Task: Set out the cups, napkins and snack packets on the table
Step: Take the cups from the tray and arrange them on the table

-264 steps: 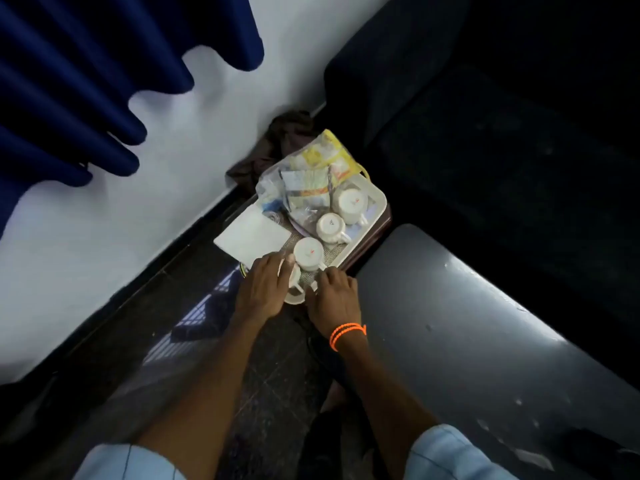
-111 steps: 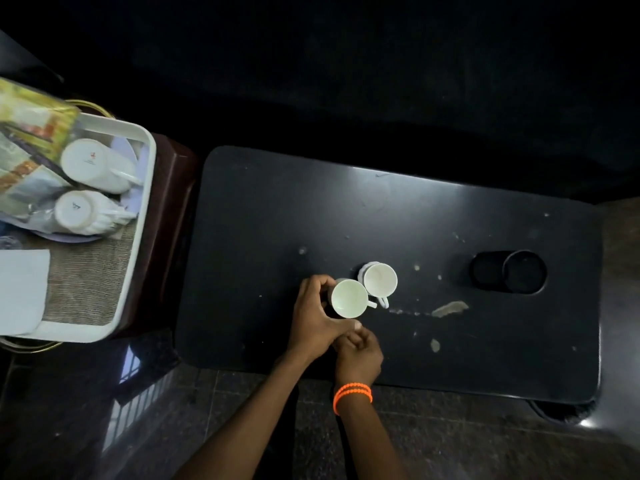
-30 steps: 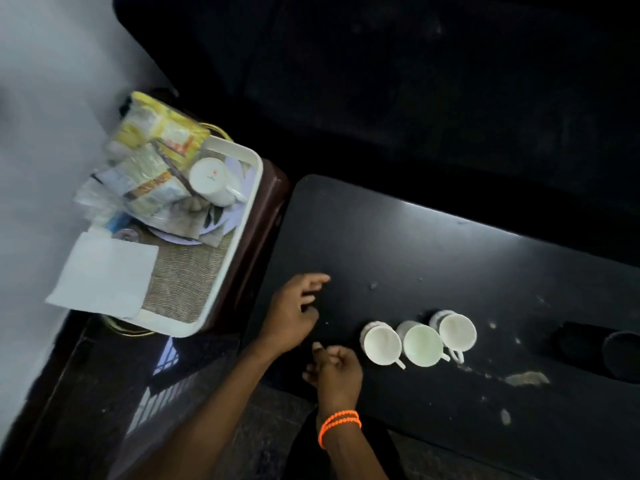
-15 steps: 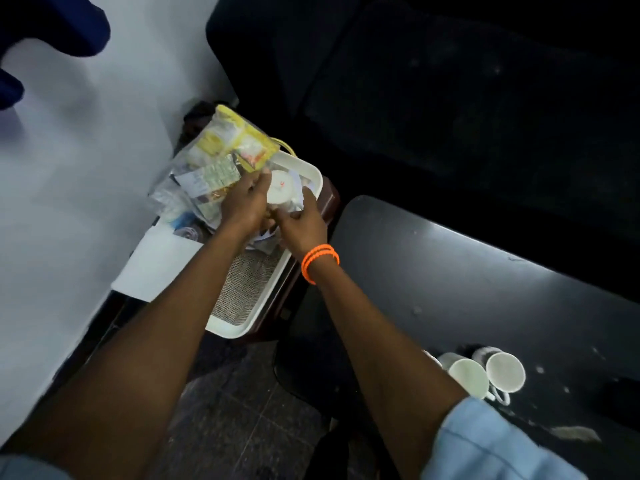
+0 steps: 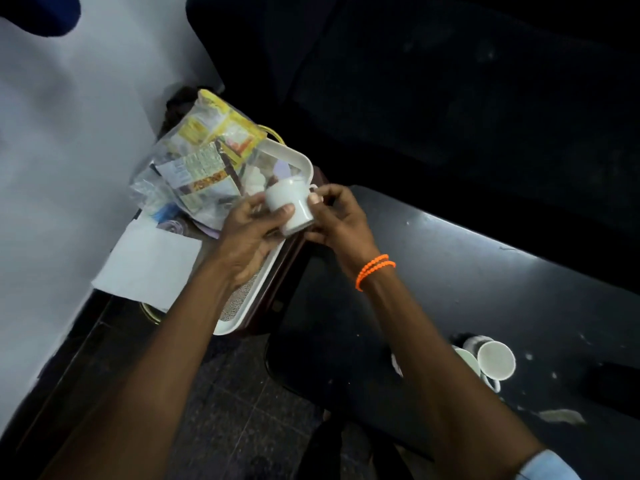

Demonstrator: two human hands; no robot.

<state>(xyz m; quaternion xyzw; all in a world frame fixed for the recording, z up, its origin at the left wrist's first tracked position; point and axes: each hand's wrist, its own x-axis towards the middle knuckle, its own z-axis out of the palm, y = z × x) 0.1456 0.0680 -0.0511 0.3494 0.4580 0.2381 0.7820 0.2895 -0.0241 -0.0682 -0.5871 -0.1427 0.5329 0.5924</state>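
Change since half a second ago: both hands have drawn back from the packets, and the white cup (image 5: 290, 206) is now lifted clear, over the tray's table-side edge.
Left hand (image 5: 250, 233): fingers curled around the cup's body, thumb pressed on its side; closed on the cup.
Right hand (image 5: 335, 220): fingertips pinching the cup at its handle side; orange bead bracelet (image 5: 374, 270) on the wrist.
White cup: held between both hands, tilted, base towards the camera, above the rim of the white tray (image 5: 300, 160).
Snack packets (image 5: 204, 161): heaped at the far end of the tray, yellow and clear wrappers, overhanging the rim towards the wall.
Napkin (image 5: 149, 265): white sheet at the tray's near left corner, overhanging its edge.
Cups on table (image 5: 495, 359): upright near the front edge of the black table (image 5: 485, 289), close together; partly hidden by the right forearm, so their number cannot be told.
Table surface: pale smears and specks beside the cups.
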